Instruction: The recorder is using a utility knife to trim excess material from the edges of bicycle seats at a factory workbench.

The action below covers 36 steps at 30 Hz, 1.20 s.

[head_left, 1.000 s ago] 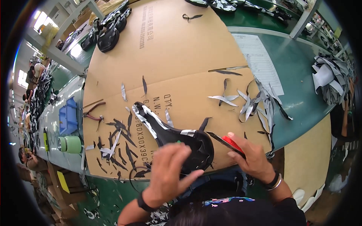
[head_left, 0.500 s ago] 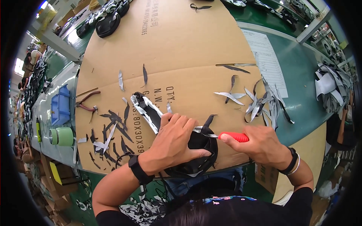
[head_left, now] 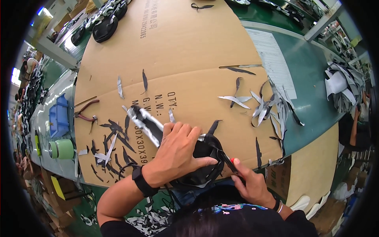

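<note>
Bright even light, sharp centre, fisheye-bent dark rim

- The upper half of the cardboard sheet [head_left: 189, 43] lies bare, open for a hand to pass.
- Left of the left hand [head_left: 177, 152], dark and silver offcuts [head_left: 112, 138] crowd the sheet, with pliers [head_left: 85, 110] near its left edge.
- Beyond that edge stand a blue bin [head_left: 59, 116] and a green tape roll [head_left: 62, 149].
- To the right, another cluster of trimmings [head_left: 268, 104] blocks the way toward the green table [head_left: 312, 87].
- Between the right hand [head_left: 250, 185] and that cluster, a patch of cardboard holds only a few strips.
- The black shoe upper [head_left: 203, 166] fills the near edge between both hands.
</note>
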{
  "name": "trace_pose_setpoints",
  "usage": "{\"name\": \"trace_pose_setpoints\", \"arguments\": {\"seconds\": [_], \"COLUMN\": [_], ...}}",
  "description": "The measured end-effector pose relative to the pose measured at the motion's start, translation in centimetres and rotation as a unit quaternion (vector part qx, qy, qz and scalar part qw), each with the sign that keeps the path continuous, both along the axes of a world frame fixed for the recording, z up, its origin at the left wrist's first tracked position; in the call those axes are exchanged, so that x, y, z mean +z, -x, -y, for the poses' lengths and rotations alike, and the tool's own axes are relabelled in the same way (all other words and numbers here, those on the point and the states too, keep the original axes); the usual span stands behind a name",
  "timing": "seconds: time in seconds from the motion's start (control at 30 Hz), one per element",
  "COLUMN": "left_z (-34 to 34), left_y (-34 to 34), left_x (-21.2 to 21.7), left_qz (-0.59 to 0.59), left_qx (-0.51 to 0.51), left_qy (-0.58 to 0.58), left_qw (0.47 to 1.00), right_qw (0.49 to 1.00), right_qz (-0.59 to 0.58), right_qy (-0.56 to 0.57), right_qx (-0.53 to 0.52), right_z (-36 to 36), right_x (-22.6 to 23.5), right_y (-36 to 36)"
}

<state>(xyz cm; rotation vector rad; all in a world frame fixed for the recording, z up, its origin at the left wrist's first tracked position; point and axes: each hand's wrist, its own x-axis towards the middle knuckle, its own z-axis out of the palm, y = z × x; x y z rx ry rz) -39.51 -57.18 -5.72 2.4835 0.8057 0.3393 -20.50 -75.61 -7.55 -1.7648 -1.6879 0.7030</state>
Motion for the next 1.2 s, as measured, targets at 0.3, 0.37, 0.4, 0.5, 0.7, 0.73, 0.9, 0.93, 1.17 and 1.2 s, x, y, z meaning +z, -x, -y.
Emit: {"name": "trace_pose_setpoints", "arguments": {"seconds": [0.3,0.37,0.4,0.5,0.7,0.73,0.9,0.93,1.17,1.2], "left_z": [4.0,4.2,4.3,4.2,4.2,4.0,3.0,2.9,2.4,2.4], "left_y": [-0.8,-0.7,-0.5,0.9,-1.7,-2.2,-1.6,-1.5,-1.5,-1.6], "left_x": [3.4,3.5,3.4,1.9,2.1,2.3,0.1,0.2,0.0,0.0], "left_qz": [-0.088,-0.095,-0.099,-0.058,0.037,0.064,0.135,0.132,0.127,0.129], "left_qx": [0.073,0.076,0.076,0.179,0.156,0.109,0.119,0.118,0.114,0.119], "left_qy": [-0.077,-0.09,-0.091,-0.064,-0.073,-0.061,0.042,0.047,0.106,0.101], "left_qw": [0.99,0.988,0.988,0.98,0.984,0.99,0.983,0.983,0.98,0.979], "right_qw": [0.978,0.977,0.977,0.98,0.971,0.969,0.99,0.99,0.985,0.983], "right_qz": [0.012,-0.008,-0.012,-0.161,-0.234,-0.245,-0.121,-0.123,0.075,0.083], "right_qy": [-0.195,-0.202,-0.202,-0.019,0.011,0.002,-0.072,-0.067,-0.02,-0.016], "right_qx": [0.074,0.071,0.07,-0.115,-0.058,-0.014,0.022,0.019,0.153,0.16], "right_z": [-8.6,-8.9,-8.8,-8.4,-8.8,-8.7,-6.8,-5.9,-5.1,-5.3], "right_x": [2.5,2.4,2.2,2.7,3.3,3.3,1.8,1.6,1.6,1.7], "right_y": [1.7,1.7,1.4,-1.1,-0.7,-0.6,-3.5,-4.5,-4.7,-4.5]}}
